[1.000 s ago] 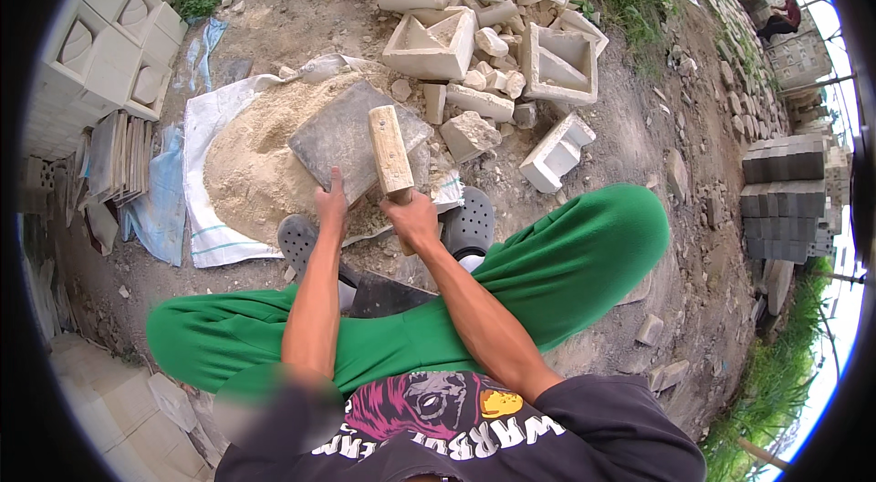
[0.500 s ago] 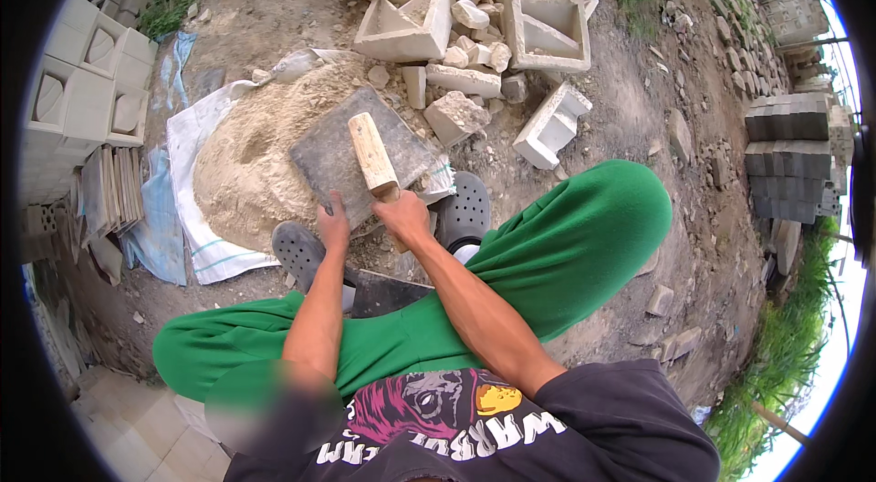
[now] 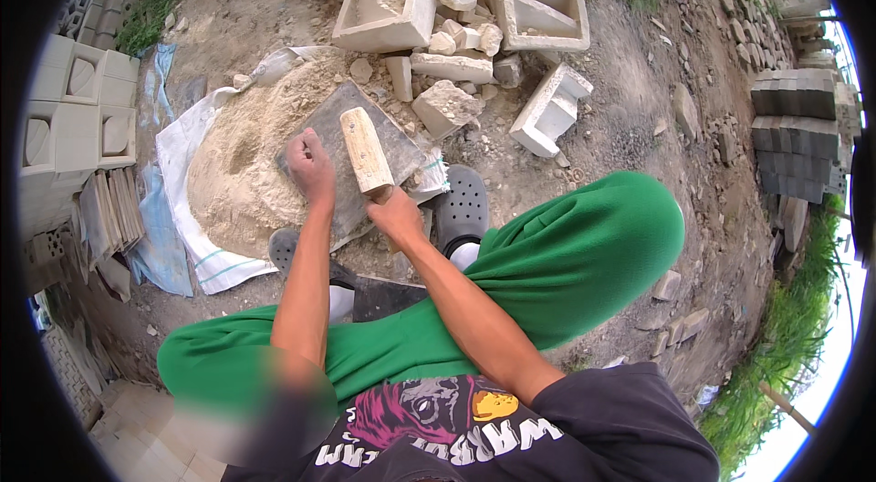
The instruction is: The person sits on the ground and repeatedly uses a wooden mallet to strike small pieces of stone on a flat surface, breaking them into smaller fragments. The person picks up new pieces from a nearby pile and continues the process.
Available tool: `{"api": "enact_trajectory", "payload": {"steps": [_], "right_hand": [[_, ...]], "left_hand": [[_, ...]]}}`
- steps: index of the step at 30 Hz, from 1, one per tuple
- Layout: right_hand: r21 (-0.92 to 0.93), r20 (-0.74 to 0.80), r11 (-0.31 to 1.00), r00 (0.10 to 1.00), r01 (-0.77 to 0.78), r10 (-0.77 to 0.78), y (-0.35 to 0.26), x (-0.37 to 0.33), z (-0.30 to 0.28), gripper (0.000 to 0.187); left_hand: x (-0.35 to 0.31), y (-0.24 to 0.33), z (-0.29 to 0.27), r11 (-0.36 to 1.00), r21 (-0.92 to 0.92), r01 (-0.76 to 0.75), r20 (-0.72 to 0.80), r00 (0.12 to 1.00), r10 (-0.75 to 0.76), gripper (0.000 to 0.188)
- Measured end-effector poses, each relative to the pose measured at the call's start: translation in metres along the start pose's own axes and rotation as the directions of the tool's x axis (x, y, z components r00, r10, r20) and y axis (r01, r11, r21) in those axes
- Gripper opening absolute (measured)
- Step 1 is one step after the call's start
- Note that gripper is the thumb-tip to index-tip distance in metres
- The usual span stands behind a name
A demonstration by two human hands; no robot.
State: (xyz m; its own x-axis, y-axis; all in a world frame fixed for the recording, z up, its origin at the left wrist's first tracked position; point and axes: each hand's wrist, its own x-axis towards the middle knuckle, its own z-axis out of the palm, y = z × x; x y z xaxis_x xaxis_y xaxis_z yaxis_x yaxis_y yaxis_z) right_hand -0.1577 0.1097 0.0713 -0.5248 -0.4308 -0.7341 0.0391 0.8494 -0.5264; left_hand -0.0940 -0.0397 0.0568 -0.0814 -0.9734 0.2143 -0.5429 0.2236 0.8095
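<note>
On the right side of the sand mound [image 3: 228, 181] lies a dark square slab [image 3: 399, 137], a wooden mallet [image 3: 365, 151] showing over it, and the right hand [image 3: 397, 219] is wrapped round that mallet's handle! The left hand [image 3: 311, 170] is at the slab's left side, fingers curled in; whether it's gripping anything, I can't tell. White sack [image 3: 212, 270] under the sand, broken pale blocks [image 3: 388, 16] just beyond.
</note>
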Motion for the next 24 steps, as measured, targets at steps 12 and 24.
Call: {"api": "enact_trajectory", "payload": {"steps": [12,24], "right_hand": [[0.190,0.082,0.981,0.996,-0.044,0.029,0.005,0.001,0.025,0.054],[0.310,0.128,0.945,0.989,-0.108,0.071,-0.005,-0.005,0.031,0.056]], "left_hand": [[0.028,0.082,0.153,0.742,0.144,-0.654,0.711,0.590,0.383,0.049],[0.049,0.082,0.200,0.592,0.191,-0.783,0.785,0.484,0.387,0.041]]}}
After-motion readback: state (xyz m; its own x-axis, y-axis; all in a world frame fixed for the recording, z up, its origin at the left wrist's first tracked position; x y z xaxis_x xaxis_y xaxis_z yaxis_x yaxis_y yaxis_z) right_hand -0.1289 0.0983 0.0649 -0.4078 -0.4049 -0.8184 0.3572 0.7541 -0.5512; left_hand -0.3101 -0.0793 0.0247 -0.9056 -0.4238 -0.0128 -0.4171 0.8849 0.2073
